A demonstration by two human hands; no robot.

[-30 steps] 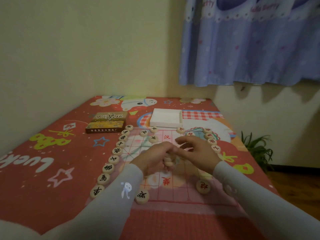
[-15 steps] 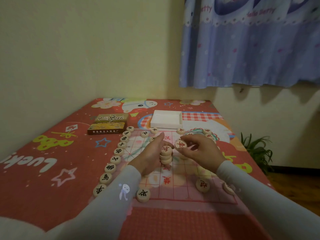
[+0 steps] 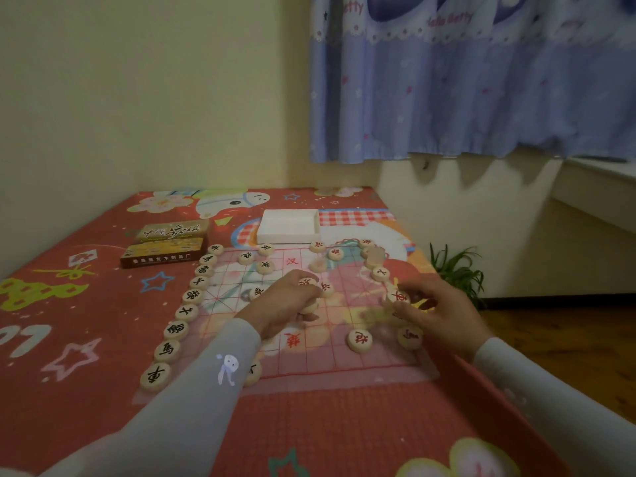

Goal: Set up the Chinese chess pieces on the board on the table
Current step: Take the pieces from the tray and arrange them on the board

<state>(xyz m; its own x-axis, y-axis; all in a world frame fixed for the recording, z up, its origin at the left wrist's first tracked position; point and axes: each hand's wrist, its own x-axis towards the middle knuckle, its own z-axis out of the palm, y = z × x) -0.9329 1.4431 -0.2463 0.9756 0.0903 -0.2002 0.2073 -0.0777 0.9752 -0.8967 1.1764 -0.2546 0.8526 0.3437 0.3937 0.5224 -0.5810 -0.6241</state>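
Observation:
A pale pink chess board with a red grid lies on the red table. Round wooden pieces with black characters run in a line down its left edge; red-lettered pieces sit along its right side. My left hand is over the board's middle, fingers curled round a small stack of pieces. My right hand is at the board's right edge, pinching one red-lettered piece just above the surface. Two red pieces lie just in front of that hand.
An open white box stands behind the board. A brown and yellow chess-set box lies at the back left. The table's right edge drops to a wooden floor, with a green plant by the wall.
My right hand has carried a red-lettered piece from the stack at the board's middle out to the right edge. My left hand has stayed on the stack.

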